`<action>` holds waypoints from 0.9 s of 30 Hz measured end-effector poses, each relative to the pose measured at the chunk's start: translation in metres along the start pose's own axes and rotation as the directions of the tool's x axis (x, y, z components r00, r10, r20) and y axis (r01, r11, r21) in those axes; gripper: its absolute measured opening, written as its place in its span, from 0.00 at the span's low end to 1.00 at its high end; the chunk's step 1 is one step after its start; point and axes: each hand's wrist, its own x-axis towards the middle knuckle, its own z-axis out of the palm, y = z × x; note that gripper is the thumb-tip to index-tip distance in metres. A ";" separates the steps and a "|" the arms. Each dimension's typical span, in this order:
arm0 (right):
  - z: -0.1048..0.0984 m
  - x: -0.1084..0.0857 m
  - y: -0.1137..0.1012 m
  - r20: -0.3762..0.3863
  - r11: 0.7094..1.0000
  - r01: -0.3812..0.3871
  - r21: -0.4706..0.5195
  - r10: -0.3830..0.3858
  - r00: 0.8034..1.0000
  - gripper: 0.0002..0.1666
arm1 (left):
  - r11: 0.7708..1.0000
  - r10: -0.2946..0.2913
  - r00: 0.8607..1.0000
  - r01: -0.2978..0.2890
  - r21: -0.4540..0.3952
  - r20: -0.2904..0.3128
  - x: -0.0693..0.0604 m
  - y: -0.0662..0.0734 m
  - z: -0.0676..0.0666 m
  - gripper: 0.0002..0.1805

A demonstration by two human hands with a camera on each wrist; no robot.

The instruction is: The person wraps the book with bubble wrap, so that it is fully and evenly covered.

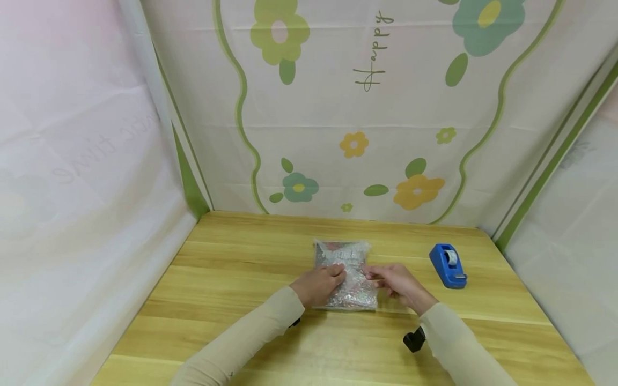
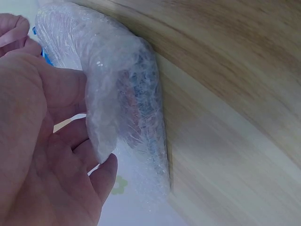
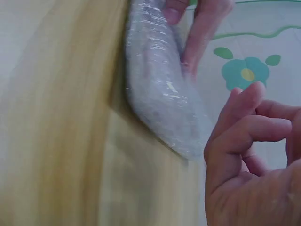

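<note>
A flat package in clear bubble wrap lies on the wooden table, with dark and reddish colours showing through. On its left part rests my left hand, fingers extended across the wrap. The left wrist view shows this hand against the wrapped package. Beside the package's right edge is my right hand, its fingers loosely bent. In the right wrist view a gap separates the right hand from the wrapped package, and nothing shows between its fingers.
A blue tape dispenser with a roll of tape stands right of the package. Flower-printed cloth hangs behind the wooden table, and more cloth closes both sides. Black wrist devices sit under the sleeves.
</note>
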 end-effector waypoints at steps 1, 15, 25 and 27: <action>-0.001 -0.001 -0.002 -0.014 0.999 0.011 -0.041 -0.012 1.000 0.21 | 1.000 0.004 1.000 -0.004 0.004 -0.004 0.000 0.000 0.000 0.27; 0.023 0.001 -0.027 -0.098 0.933 0.258 -0.249 -0.289 0.952 0.17 | 1.000 -0.012 1.000 0.012 -0.018 0.009 0.001 -0.001 0.002 0.27; 0.047 0.016 -0.007 -0.227 0.992 0.113 -0.059 -0.124 0.966 0.17 | 0.999 -0.011 1.000 0.012 -0.046 0.018 0.000 0.000 0.000 0.27; 0.050 0.017 -0.005 -0.216 0.993 0.114 -0.012 -0.114 0.970 0.17 | 0.998 -0.017 1.000 0.018 -0.060 0.017 0.000 0.000 0.000 0.28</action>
